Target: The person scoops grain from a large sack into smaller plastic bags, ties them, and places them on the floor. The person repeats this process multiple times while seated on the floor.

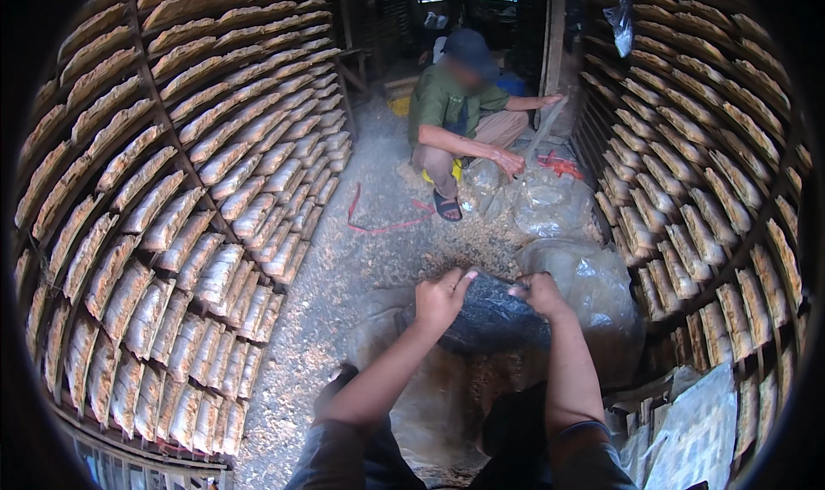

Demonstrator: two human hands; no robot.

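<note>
Both my hands grip the upper edge of a dark plastic sheet or bag in the middle of the head view. My left hand (441, 300) pinches its left corner, and my right hand (543, 293) pinches the right one. Between them the dark plastic (493, 313) hangs spread. Below and around it lies a large clear plastic bag (425, 412) with brownish contents that I cannot make out. Another filled clear plastic bag (593, 284) rests just beyond my right hand.
A co-worker (461, 103) squats ahead, holding a strip of clear plastic (544, 129). Slatted racks with rows of whitish-brown slabs (213, 274) stand on both sides. Red ribbon (387, 230) and crumbs lie on the floor (309, 335). A pale sheet (696, 425) is at the lower right.
</note>
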